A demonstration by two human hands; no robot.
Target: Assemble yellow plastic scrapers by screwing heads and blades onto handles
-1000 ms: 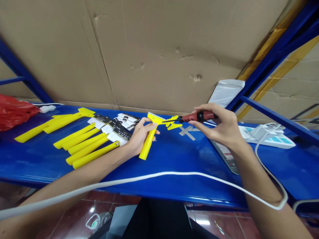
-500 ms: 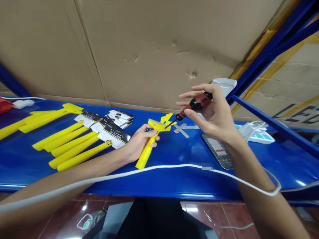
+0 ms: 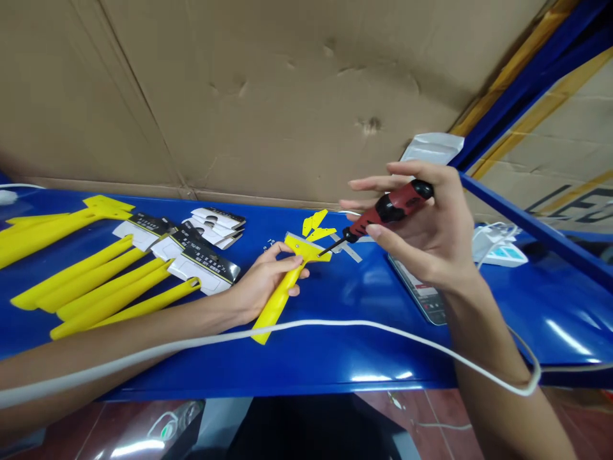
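Note:
My left hand (image 3: pixel 268 278) is closed around a yellow scraper (image 3: pixel 278 299) just below its wide head. Two screw spots show on that head, and a thin clear or metal strip runs along its far edge. In my right hand (image 3: pixel 426 223) is a red and black screwdriver (image 3: pixel 390 207), pinched between thumb and fingers with the other fingers stretched out. The screwdriver's tip meets the right side of the scraper head. Just behind lie small yellow plates (image 3: pixel 318 225) and thin grey metal blades (image 3: pixel 352 250).
Several yellow handles (image 3: pixel 115 281) with black and white cards (image 3: pixel 201 252) lie to the left, beside yellow scraper pieces (image 3: pixel 62 223). A phone (image 3: pixel 433 310) lies under my right hand. A white cable (image 3: pixel 335 324) crosses in front. Cardboard (image 3: pixel 268 102) stands behind the blue shelf (image 3: pixel 335 364).
The view has shifted, so the things at the left sit farther left. My right hand and the screwdriver have moved a little right and turned, the tip staying at the scraper head.

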